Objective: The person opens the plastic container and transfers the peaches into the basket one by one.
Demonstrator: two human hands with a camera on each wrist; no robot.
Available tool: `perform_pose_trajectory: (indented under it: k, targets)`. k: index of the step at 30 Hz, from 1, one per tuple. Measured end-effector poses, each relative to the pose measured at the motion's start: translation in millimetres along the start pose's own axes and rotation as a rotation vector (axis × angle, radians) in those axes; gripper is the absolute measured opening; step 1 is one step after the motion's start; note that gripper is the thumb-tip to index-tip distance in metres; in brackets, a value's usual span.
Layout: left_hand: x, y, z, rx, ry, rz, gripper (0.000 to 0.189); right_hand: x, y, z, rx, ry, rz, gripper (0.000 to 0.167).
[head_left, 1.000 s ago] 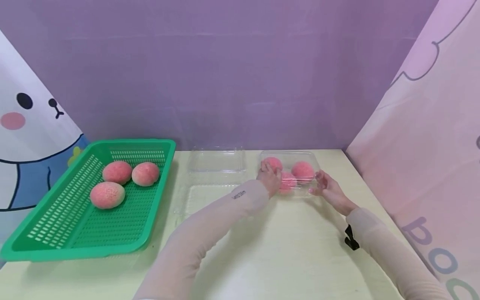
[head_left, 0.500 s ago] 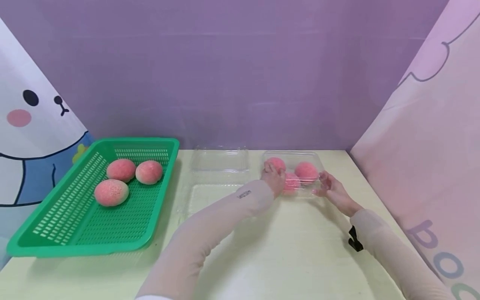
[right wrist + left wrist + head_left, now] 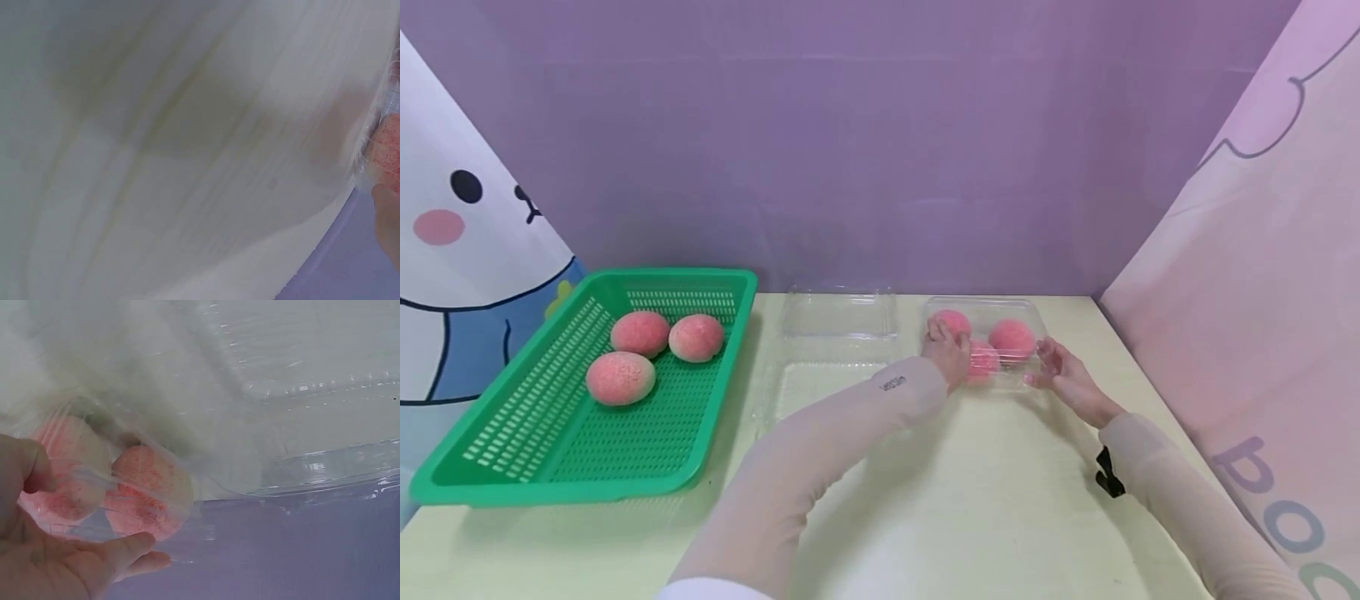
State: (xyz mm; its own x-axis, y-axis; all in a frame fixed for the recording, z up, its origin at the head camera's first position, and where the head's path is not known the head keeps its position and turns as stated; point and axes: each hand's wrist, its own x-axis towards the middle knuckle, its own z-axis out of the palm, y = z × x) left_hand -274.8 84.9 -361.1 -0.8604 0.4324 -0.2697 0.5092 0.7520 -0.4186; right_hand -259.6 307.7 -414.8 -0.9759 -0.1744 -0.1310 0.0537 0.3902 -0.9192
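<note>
Three pink peaches [image 3: 1012,341] show through a clear plastic box [image 3: 981,307] at the back right of the table, its lid over them. My left hand [image 3: 950,356] grips the box at its left side. In the left wrist view, the left thumb and fingers spread around the box, with two peaches [image 3: 147,494] visible behind the plastic. At the box's front right corner, my right hand [image 3: 1070,385] holds the edge between thumb and fingers. The right wrist view catches only a fingertip [image 3: 386,212] beside a peach [image 3: 389,153] at its right edge.
A green basket [image 3: 703,433] with three more peaches [image 3: 621,378] stands on the left. Between basket and closed box lies another clear plastic box [image 3: 838,313], opened out, partly behind the left sleeve. A purple backdrop [image 3: 880,150] rises behind the table [image 3: 970,500].
The head view has shifted slightly, so the scene sits a little differently in it. Both hands stay on the box, with hardly any movement of the fingers.
</note>
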Motion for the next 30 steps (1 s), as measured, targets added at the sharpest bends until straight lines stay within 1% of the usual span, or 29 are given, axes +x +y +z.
perform_pose_trajectory:
  k: [1, 3, 8, 14, 21, 26, 30]
  targets:
    - [-0.3, -0.1, 0.4, 0.012, 0.006, 0.003, 0.06, 0.1, 0.1, -0.2, -0.002, -0.001, -0.002, 0.087]
    - [-0.6, -0.4, 1.1, 0.005, 0.016, 0.0, 0.061, 0.0, 0.2, -0.3, -0.003, 0.002, -0.005, 0.087]
    - [-0.2, -1.0, 2.9, -0.025, 0.02, -0.006, 0.062, -0.5, -0.1, -0.1, -0.01, -0.007, -0.015, 0.085]
    - [1.5, 0.2, 2.6, -0.019, 0.015, -0.004, 0.066, -2.7, -7.0, -0.7, -0.024, -0.012, 0.0, 0.083]
    - [1.8, -0.7, 1.5, 0.039, 0.001, 0.013, 0.063, -2.2, -3.1, 0.8, -0.033, -0.006, -0.016, 0.085]
    - [0.3, -3.2, 1.9, 0.024, 0.022, 0.017, 0.064, -1.7, -5.4, 1.5, -0.038, -0.015, -0.016, 0.086]
    - [1.1, -4.2, 1.4, 0.017, 0.02, 0.035, 0.062, -2.9, -5.9, 1.5, -0.045, -0.013, -0.01, 0.087]
